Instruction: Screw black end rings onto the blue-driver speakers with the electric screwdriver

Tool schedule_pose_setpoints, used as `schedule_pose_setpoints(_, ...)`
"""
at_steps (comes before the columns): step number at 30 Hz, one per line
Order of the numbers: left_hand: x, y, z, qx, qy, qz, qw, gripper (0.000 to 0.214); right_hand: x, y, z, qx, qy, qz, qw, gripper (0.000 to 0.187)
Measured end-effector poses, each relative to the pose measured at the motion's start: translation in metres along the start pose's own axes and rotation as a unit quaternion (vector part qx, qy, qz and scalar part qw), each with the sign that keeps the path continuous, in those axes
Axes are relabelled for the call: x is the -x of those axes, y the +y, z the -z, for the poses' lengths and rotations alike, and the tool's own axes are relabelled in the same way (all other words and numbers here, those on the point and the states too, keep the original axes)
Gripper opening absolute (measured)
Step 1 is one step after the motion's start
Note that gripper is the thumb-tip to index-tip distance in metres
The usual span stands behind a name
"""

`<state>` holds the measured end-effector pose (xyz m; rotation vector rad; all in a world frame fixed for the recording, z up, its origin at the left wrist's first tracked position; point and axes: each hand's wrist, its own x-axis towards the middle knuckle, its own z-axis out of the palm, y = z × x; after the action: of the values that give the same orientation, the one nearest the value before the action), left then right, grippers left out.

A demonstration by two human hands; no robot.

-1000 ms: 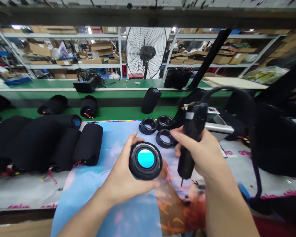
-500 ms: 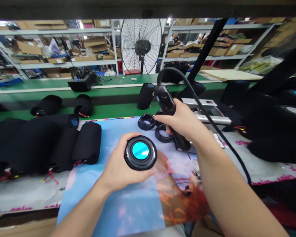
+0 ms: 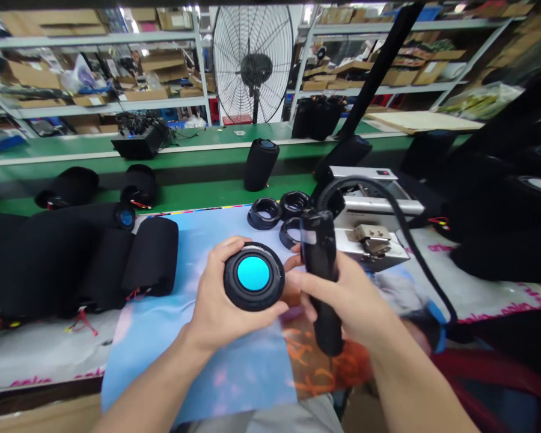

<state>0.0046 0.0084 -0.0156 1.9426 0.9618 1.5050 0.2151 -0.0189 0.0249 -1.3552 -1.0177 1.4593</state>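
My left hand (image 3: 216,307) is wrapped round a black cylindrical speaker (image 3: 253,276), its round end with a bright cyan disc facing up at me. My right hand (image 3: 347,297) grips a black electric screwdriver (image 3: 321,273) held upright just right of the speaker, tip pointing down; its black cable (image 3: 406,234) loops off to the right. The fingers of both hands nearly touch between the speaker and the tool. All this is above a blue and orange printed mat (image 3: 207,355).
Three black rings (image 3: 264,213) lie on the mat beyond my hands. Several black fabric-covered speaker bodies (image 3: 151,255) lie at left. A metal fixture (image 3: 372,231) sits at right. One upright speaker (image 3: 260,163) stands on the green conveyor (image 3: 193,195); a fan (image 3: 253,63) and shelves stand behind.
My right hand brought the screwdriver back from near the rings and fixture to beside the speaker, now upright. The left hand kept the speaker almost still.
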Motion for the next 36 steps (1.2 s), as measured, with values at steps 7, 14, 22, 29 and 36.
schedule_pose_setpoints(7, 0.008, 0.001, 0.007, 0.023, -0.006, 0.006, 1.000, 0.117, 0.007, 0.029, -0.026, -0.129, -0.025, -0.020, 0.991, 0.088)
schedule_pose_setpoints(14, 0.000, -0.002, 0.074, 0.150, -0.268, 0.187, 0.933, 0.116, -0.001, 0.012, -0.025, -0.129, 0.014, 0.015, 0.991, 0.089)
schedule_pose_setpoints(22, -0.019, -0.006, 0.054, 0.123, -0.274, 0.142, 0.943, 0.097, -0.077, -0.065, -0.021, 0.202, 0.048, 0.068, 0.976, 0.052)
schedule_pose_setpoints(29, 0.007, -0.003, 0.034, 0.108, -0.117, 0.182, 0.970, 0.120, -0.129, -0.084, -0.044, 0.527, 0.004, -0.050, 0.848, 0.049)
schedule_pose_setpoints(36, 0.019, -0.005, 0.004, 0.036, 0.086, 0.145, 0.985, 0.108, -0.125, -0.090, -0.047, 0.579, 0.023, -0.046, 0.813, 0.048)
